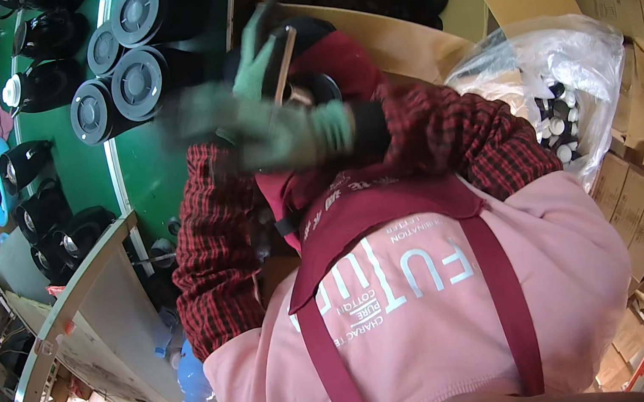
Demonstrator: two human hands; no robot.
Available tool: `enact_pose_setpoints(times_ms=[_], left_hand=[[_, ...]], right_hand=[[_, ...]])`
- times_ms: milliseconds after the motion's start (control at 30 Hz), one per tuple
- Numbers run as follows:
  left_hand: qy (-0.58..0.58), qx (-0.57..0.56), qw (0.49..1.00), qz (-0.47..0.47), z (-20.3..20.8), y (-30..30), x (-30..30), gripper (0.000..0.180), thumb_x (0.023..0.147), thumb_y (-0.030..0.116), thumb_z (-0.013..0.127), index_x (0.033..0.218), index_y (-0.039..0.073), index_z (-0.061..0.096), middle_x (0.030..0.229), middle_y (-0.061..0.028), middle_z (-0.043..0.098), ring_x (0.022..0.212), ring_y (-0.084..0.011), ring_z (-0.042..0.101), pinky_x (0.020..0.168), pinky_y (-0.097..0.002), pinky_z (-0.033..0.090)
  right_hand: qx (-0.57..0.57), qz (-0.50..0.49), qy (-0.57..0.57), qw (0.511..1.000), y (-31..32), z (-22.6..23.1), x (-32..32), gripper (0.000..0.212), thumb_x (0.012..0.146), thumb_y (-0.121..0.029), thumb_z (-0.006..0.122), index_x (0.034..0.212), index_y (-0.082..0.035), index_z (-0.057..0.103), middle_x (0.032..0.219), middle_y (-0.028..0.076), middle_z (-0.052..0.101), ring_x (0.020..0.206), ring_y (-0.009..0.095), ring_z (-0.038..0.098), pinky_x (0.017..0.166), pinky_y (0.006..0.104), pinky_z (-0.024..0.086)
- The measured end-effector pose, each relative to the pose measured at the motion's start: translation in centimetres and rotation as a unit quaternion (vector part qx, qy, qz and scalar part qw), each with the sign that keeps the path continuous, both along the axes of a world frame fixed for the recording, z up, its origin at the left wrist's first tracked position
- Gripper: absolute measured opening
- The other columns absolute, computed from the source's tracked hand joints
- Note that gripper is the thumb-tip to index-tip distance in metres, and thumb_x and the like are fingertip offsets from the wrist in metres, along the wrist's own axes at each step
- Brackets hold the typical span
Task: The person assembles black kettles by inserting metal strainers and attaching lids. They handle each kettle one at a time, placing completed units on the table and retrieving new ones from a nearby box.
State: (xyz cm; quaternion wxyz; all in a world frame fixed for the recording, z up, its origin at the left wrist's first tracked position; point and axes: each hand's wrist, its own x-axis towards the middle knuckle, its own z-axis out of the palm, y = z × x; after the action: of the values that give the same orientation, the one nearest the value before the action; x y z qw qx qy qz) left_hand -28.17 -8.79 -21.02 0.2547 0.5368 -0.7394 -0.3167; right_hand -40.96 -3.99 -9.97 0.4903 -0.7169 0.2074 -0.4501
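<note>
My left hand (254,62), in a green work glove with dark fingers, is raised over my lap near the table's edge. Its fingers are bent against a dark object, mostly covered by my hands. A thin brown strip (286,61) slants beside this glove. Next to it shows a black round rim (326,86), and I cannot tell whether it belongs to the same object. My right hand (266,129), gloved in green too, crosses in front of my left wrist. Motion smears its fingers, so what they hold is unclear.
Black cylinders with grey round ends (138,78) crowd the green table (81,179), with black jugs (52,85) farther left. A cardboard box (407,48) of black parts stands ahead. To the right are a clear plastic bag (585,55) holding white and black pieces and stacked cartons (633,206).
</note>
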Motion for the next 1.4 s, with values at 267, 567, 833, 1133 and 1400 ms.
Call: enact_pose_setpoints(times_ms=[267,567,833,1133,1400], left_hand=[[0.276,0.399,0.868,0.103,6.5,2.6,3.5,0.036,0.1,0.024,0.064,0.127,0.002,0.061,0.11,-0.0066,0.065,0.095,-0.0129,0.061,0.083,-0.0282,0.05],[-0.116,0.137,0.983,-0.043,9.9,5.9,1.1,0.047,0.079,0.006,0.066,0.125,0.003,0.057,0.113,-0.0211,0.063,0.108,-0.0443,0.061,0.092,-0.0453,0.053],[-0.145,0.1,0.975,-0.138,8.8,5.3,0.8,0.041,0.081,0.002,0.063,0.122,0.005,0.061,0.113,-0.0163,0.062,0.108,-0.0408,0.062,0.091,-0.046,0.053],[-0.143,0.042,0.964,-0.219,7.3,2.9,2.8,0.044,0.075,0.006,0.07,0.119,0.009,0.066,0.119,-0.0103,0.066,0.108,-0.033,0.065,0.089,-0.0404,0.056],[-0.04,-0.231,0.864,-0.446,1.8,-3.8,0.7,0.028,0.077,0.024,0.071,0.102,0.013,0.066,0.109,-0.0068,0.061,0.098,-0.0268,0.062,0.077,-0.0373,0.057]], right_hand=[[-0.317,-0.144,0.386,0.854,-7.3,-8.4,-5.8,0.028,0.098,-0.036,0.058,0.098,-0.013,0.075,0.093,0.006,0.07,0.093,0.029,0.064,0.09,0.0456,0.046],[-0.27,-0.105,0.468,0.835,-3.9,-5.9,-4.8,0.036,0.095,-0.047,0.06,0.091,-0.014,0.072,0.084,0.008,0.069,0.084,0.027,0.064,0.082,0.0446,0.045],[0.129,0.356,0.6,0.705,-10.9,-0.6,-7.5,0.046,0.087,-0.054,0.072,0.1,-0.01,0.074,0.077,0.005,0.074,0.075,0.023,0.073,0.067,0.0355,0.055],[0.377,0.46,0.504,0.626,-10.3,-4.4,-4.7,0.022,0.089,-0.028,0.069,0.086,-0.006,0.071,0.071,0.0,0.062,0.058,0.012,0.056,0.049,0.0278,0.044],[0.76,0.026,0.312,0.569,0.6,-3.9,-6.5,0.031,0.091,-0.038,0.074,0.1,-0.01,0.067,0.074,0.005,0.065,0.054,0.019,0.06,0.047,0.0316,0.047]])
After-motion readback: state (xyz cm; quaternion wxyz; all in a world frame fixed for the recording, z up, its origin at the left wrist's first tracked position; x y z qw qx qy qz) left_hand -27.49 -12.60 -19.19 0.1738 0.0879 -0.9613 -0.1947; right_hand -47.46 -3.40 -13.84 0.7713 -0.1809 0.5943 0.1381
